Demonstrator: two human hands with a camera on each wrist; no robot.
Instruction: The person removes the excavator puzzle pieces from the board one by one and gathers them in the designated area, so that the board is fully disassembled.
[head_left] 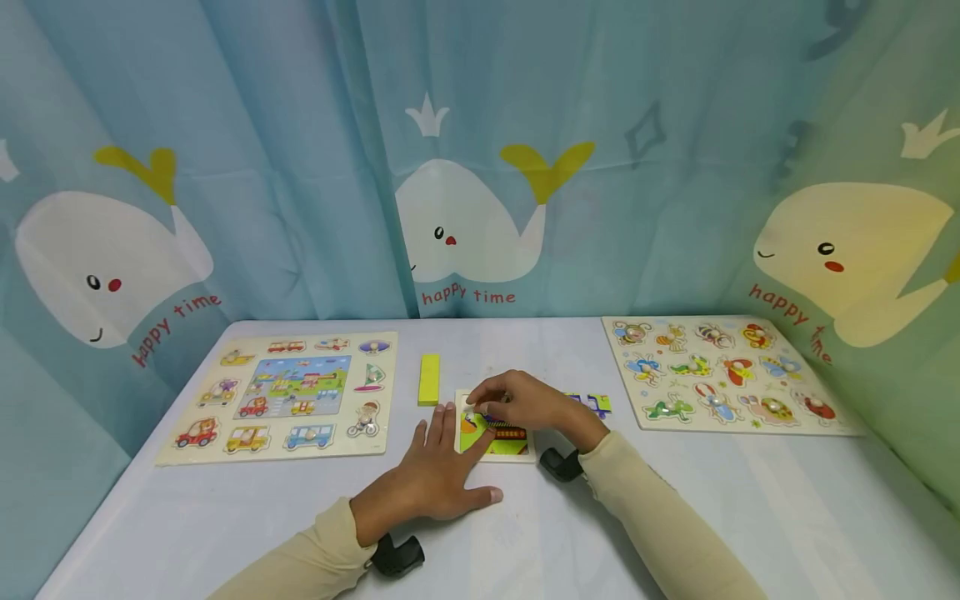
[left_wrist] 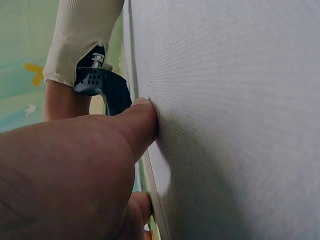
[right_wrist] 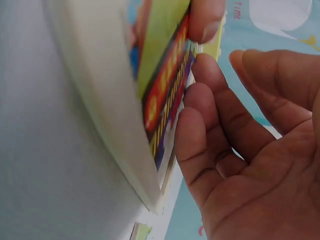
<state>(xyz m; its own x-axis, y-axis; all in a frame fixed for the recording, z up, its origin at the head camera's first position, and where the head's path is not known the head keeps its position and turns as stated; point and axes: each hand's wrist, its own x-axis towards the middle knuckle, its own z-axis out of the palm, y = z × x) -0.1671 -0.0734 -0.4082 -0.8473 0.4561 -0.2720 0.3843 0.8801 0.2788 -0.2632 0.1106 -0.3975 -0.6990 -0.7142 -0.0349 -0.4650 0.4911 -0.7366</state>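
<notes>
Left hand [head_left: 433, 479] spread, fingers on the small picture board [head_left: 512, 449]; right hand [head_left: 528, 406] loosely bent, touching it. Curtain [head_left: 645, 225] behind counter [head_left: 536, 554]: “happy time”.

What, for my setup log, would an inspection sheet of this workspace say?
Surface: white table.
Job's things: small puzzle at the middle, partly covered; patterned piece to its right, partly hidden.
Clutter: yellow block, vehicle puzzle at left, bug puzzle at right.
Hands: left hand, fingers spread, reaching over the small puzzle; right hand, fingers bent against it.
Cables: nothing seen.
Surroundings: blue curtain with whales, behind.
</notes>
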